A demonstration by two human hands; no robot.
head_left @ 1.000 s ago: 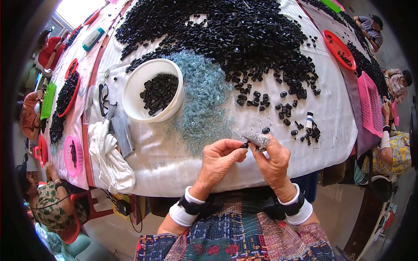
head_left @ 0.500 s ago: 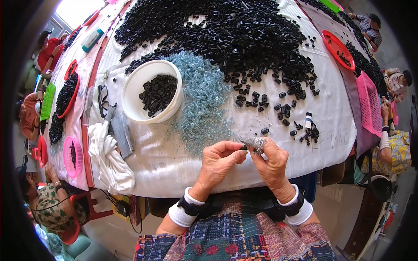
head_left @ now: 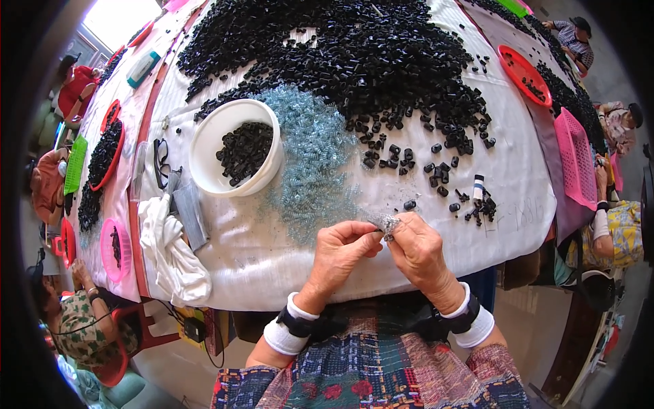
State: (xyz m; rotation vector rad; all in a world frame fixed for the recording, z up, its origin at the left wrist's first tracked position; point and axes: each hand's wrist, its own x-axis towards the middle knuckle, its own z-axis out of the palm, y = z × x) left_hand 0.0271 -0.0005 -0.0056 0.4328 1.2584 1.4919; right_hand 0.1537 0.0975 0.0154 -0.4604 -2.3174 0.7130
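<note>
In front of me at the table's near side, my right hand is closed on a tuft of thin silvery metal pieces. My left hand is pinched, its fingertips right beside that tuft; a small dark part shows at the tips, mostly hidden. Just beyond my right hand lies one short black plastic piece. A heap of clear bluish coil springs spreads beyond my left hand. Left of the springs, a white bowl holds many black plastic parts.
A large heap of black pieces covers the far table. To the right stand a small white bottle and little black parts. Left lie a white cloth and eyeglasses. A pink basket is far right. Other people sit both sides.
My two hands have come closer together, the right one shifting slightly left. The black piece at my left fingertips is now harder to see. The view has shifted slightly.
</note>
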